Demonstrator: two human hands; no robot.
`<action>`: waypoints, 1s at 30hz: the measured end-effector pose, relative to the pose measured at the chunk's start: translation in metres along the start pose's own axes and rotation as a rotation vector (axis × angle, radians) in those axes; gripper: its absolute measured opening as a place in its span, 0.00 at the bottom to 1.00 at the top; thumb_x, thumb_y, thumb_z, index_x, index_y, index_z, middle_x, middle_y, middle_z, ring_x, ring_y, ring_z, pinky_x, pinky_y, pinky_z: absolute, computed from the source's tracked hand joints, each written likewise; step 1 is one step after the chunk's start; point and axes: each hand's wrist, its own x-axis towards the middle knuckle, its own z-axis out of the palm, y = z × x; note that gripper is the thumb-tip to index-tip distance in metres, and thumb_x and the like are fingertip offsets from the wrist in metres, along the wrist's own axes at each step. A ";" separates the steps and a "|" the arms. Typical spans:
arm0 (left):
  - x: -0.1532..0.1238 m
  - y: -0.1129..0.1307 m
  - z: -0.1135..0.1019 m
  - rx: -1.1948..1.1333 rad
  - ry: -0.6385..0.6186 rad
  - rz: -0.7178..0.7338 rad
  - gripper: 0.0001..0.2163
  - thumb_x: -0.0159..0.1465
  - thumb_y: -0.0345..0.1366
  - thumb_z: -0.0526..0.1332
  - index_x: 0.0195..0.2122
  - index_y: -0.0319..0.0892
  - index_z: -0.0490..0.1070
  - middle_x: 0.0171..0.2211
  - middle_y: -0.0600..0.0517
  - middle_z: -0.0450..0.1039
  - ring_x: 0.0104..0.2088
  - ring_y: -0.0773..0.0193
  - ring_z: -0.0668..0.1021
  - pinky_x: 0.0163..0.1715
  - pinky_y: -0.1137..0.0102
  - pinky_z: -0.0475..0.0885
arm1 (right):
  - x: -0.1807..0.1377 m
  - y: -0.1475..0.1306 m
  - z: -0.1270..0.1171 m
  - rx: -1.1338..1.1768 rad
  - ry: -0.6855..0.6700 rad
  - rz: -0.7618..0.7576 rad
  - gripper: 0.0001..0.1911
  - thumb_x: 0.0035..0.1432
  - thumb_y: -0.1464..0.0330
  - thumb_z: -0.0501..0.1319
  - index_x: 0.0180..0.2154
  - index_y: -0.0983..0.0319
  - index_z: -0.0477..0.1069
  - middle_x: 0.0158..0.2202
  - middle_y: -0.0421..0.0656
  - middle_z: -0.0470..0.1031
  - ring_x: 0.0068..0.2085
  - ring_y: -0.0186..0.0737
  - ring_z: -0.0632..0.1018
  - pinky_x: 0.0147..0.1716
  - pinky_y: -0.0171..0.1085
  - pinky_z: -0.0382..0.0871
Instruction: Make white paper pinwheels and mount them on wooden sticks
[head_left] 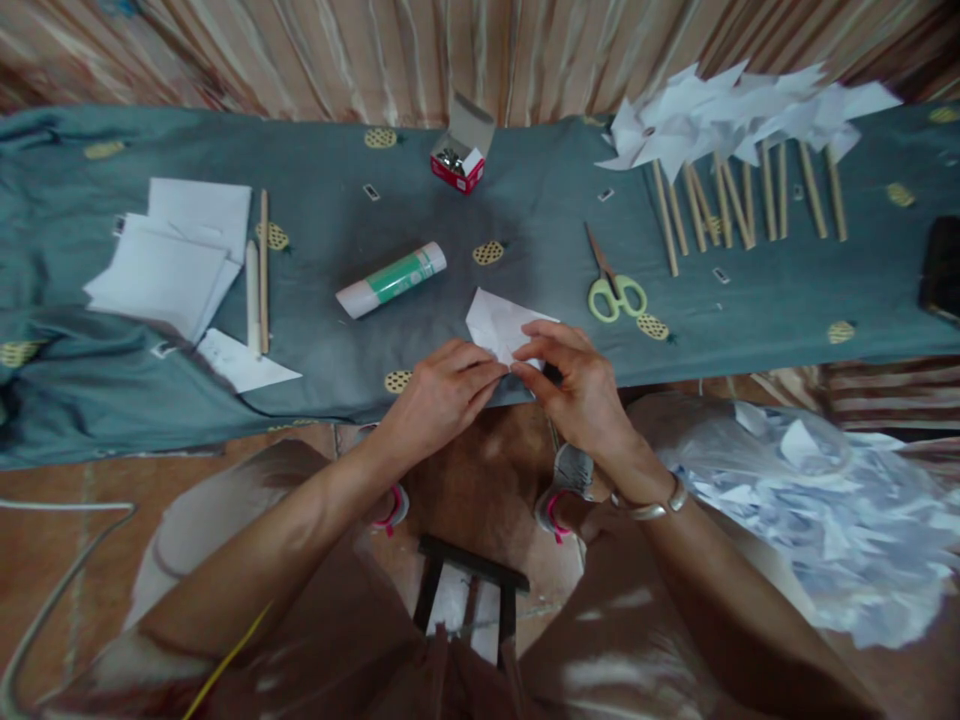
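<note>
A folded piece of white paper (491,318) lies at the front edge of the cloth-covered table, between my two hands. My left hand (448,392) has its fingers pressed together on the paper's near left edge. From the right, my right hand (574,380) pinches the paper between thumb and fingers, covering its right side. Just beyond are a green-and-white glue stick (397,278), lying at a slant, and a pair of scissors (613,290) with light green handles, its blades pointing away.
White paper sheets (169,265) and two thin sticks (263,270) lie left. An open red box (457,165) of small metal pieces stands at the back. Paper pinwheels (720,120) on sticks lie back right. A plastic bag (825,520) of white paper pieces sits below the table.
</note>
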 end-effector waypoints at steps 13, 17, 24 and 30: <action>0.001 0.000 -0.001 -0.012 -0.022 -0.018 0.08 0.66 0.31 0.57 0.40 0.37 0.75 0.37 0.49 0.77 0.38 0.63 0.76 0.40 0.70 0.73 | -0.001 -0.001 0.002 -0.065 0.006 -0.065 0.08 0.60 0.70 0.58 0.39 0.61 0.75 0.50 0.49 0.74 0.51 0.48 0.73 0.54 0.50 0.67; 0.001 0.000 -0.001 -0.012 -0.028 -0.018 0.08 0.66 0.32 0.56 0.40 0.37 0.75 0.37 0.48 0.77 0.38 0.62 0.76 0.40 0.69 0.73 | -0.001 0.000 0.003 -0.083 0.007 -0.103 0.10 0.60 0.70 0.57 0.43 0.60 0.74 0.52 0.49 0.72 0.50 0.47 0.73 0.51 0.50 0.69; 0.002 0.000 -0.002 -0.021 -0.061 -0.045 0.08 0.66 0.32 0.56 0.41 0.39 0.75 0.37 0.49 0.77 0.39 0.62 0.77 0.41 0.68 0.73 | 0.000 0.001 0.003 -0.113 -0.034 -0.159 0.13 0.62 0.70 0.55 0.46 0.61 0.73 0.54 0.52 0.70 0.51 0.47 0.72 0.51 0.50 0.69; 0.001 0.000 -0.002 -0.034 -0.049 -0.035 0.09 0.66 0.32 0.55 0.40 0.38 0.75 0.37 0.48 0.76 0.39 0.62 0.76 0.41 0.68 0.73 | 0.000 0.002 0.005 -0.120 -0.055 -0.155 0.14 0.63 0.69 0.53 0.47 0.60 0.72 0.55 0.50 0.68 0.52 0.48 0.71 0.52 0.52 0.68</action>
